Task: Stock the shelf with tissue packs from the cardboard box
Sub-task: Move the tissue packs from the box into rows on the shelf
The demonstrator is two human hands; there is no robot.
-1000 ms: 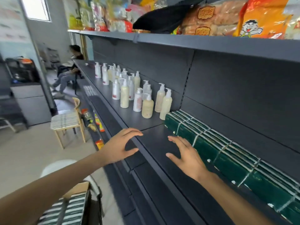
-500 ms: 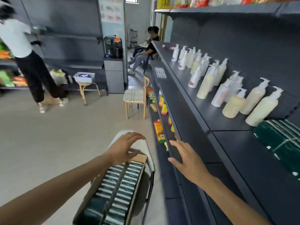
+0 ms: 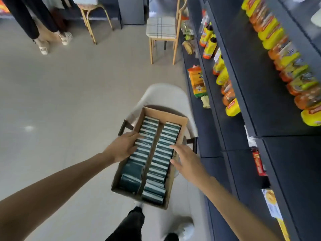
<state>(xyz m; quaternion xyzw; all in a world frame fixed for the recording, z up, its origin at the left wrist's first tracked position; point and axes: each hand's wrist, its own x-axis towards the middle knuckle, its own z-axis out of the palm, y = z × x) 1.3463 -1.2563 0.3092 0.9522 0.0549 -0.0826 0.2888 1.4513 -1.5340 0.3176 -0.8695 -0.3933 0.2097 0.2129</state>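
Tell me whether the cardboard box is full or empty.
Nearly full: the cardboard box holds two long rows of tissue packs and is open-topped.

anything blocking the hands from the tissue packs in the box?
Nothing visible. The cardboard box is open-topped; the left hand already rests on the left row of tissue packs, and the right hand hovers at the box's right edge.

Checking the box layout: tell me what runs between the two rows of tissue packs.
In the head view, a cardboard divider runs lengthwise between the left row and the right row inside the cardboard box.
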